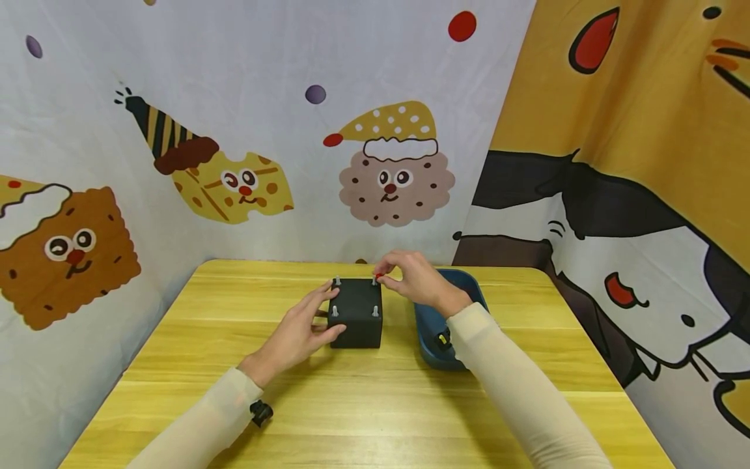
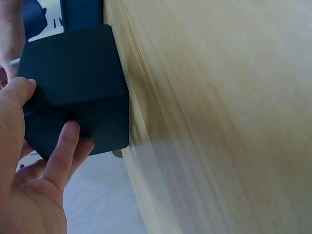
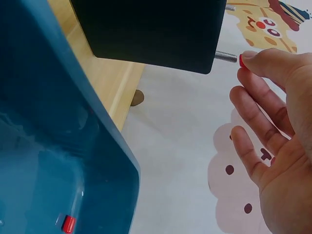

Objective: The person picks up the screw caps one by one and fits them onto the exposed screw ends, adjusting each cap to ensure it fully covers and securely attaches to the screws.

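Note:
A black box (image 1: pixel 355 301) stands on the table with several threaded bolts (image 1: pixel 375 311) sticking up near its top corners. My left hand (image 1: pixel 295 332) grips its near left corner, thumb on the front face and fingers against the left side. Between thumb and index finger, my right hand (image 1: pixel 417 277) pinches a small red nut (image 3: pixel 242 61) beside the tip of the far right bolt (image 3: pixel 226 57). In the right wrist view a narrow gap shows between nut and bolt tip. The other fingers of that hand are loosely bent.
A blue tray (image 1: pixel 429 348) stands to the right of the box, partly under my right forearm. Inside it lie a small red piece (image 3: pixel 69 224) and other things hard to make out. The wooden table (image 1: pixel 351 417) meets a printed curtain (image 1: pixel 263 78) behind.

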Motion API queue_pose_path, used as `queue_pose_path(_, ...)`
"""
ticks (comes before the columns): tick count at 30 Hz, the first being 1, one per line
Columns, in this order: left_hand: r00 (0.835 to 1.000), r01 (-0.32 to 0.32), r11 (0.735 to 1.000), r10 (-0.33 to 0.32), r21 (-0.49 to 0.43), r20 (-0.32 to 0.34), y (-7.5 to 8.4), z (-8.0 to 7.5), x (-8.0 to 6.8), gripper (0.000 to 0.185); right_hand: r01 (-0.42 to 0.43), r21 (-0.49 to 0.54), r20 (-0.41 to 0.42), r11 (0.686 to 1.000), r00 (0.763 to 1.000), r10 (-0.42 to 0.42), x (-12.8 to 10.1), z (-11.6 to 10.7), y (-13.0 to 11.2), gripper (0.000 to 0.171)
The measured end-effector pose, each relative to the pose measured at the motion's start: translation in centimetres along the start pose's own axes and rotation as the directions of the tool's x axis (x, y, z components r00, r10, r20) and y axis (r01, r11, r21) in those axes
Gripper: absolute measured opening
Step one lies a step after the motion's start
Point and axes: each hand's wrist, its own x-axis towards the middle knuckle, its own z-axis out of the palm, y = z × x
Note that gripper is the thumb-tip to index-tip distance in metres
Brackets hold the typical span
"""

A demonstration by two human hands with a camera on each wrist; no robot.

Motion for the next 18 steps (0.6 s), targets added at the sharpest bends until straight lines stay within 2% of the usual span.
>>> queue_pose_path(9,1.000,0.009,1.000,-0.009,-0.008,0.010,-0.03,0.00,-0.07,0.082,0.022,-0.003,-0.018,1.000,1.000,-0.022,0.38,0.21,-0.18,0.012)
queue_pose_path(18,1.000,0.005,1.000,-0.005,-0.004,0.008,0.04,-0.08,-0.09,0.082,0.010,0.001,0.002,1.000,1.000,-0.010,0.75,0.46,-0.22,0.012)
